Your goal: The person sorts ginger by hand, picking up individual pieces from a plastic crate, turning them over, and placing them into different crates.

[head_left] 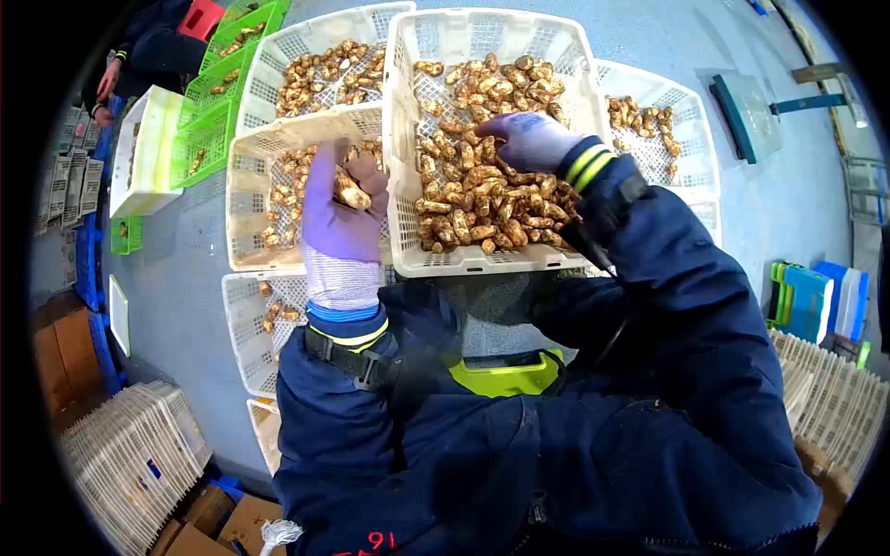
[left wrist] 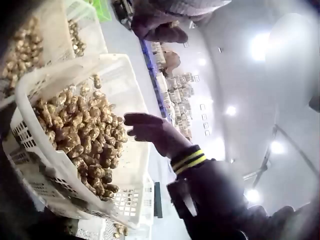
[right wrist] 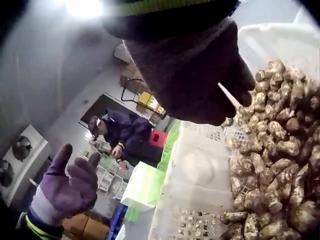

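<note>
Brown-and-white mushroom-like pieces (head_left: 482,190) fill much of the large white crate (head_left: 402,185). My gloved left hand (head_left: 345,204) is raised over the lower-left crate (head_left: 243,213), its fingers curled round one piece (head_left: 352,192). The left wrist view shows that hand (left wrist: 162,19) at the top. In the large crate, my gloved right hand (head_left: 533,142) reaches over the pile with fingers extended, fingertips close to the pieces; contact is unclear. That hand (right wrist: 195,75) looks dark in the right wrist view, beside the pile (right wrist: 270,150), and no held piece shows.
More white crates with pieces stand at upper left (head_left: 269,74) and right (head_left: 691,111). Green baskets (head_left: 209,130) and a white box (head_left: 144,153) lie further left, near a seated person (right wrist: 127,135). A blue-green scale-like platform (head_left: 746,119) stands at right.
</note>
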A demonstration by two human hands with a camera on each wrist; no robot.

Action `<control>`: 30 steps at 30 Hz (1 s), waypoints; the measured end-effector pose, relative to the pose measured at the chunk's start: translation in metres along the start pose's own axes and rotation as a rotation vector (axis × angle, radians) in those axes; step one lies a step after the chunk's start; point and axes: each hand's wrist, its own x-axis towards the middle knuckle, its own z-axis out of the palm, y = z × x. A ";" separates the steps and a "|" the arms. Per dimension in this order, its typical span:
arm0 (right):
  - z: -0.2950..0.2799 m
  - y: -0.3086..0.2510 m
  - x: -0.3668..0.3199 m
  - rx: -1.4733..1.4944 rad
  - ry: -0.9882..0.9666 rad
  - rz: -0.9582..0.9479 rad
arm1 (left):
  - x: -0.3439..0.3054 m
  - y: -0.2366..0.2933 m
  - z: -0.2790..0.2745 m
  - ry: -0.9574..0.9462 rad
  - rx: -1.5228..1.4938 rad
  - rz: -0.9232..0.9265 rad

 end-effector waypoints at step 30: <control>-0.022 -0.015 -0.130 1.198 0.334 0.091 | 0.011 -0.028 -0.010 -0.310 0.177 -0.040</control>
